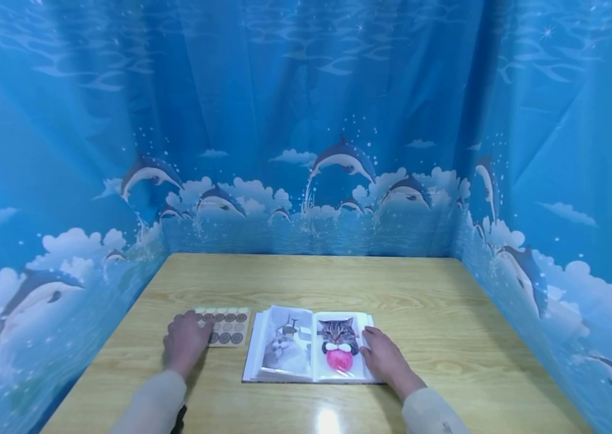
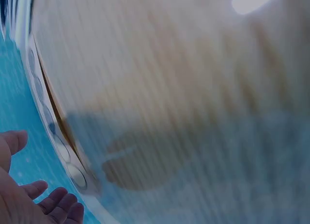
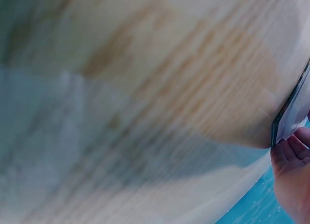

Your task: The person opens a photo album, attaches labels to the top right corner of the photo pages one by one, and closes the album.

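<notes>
An open photo album (image 1: 313, 377) lies on the wooden table in the head view. Its left page shows a pale cat photo (image 1: 286, 346); its right page has a tabby cat with a pink ball (image 1: 339, 355). My right hand (image 1: 384, 355) pinches the album's right edge, thumb over the pages; in the right wrist view its fingers are at the dark cover edge (image 3: 275, 129). To the left lies a sheet of round stickers (image 1: 227, 328) in rows. My left hand (image 1: 186, 340) overlaps the sheet's left end, fingers relaxed and apart in the left wrist view.
The wooden table (image 1: 306, 280) carries both the album and the sheet. Blue curtains (image 1: 306, 108) printed with dolphins and clouds enclose its back and both sides. A bright light reflection falls on the table's near part.
</notes>
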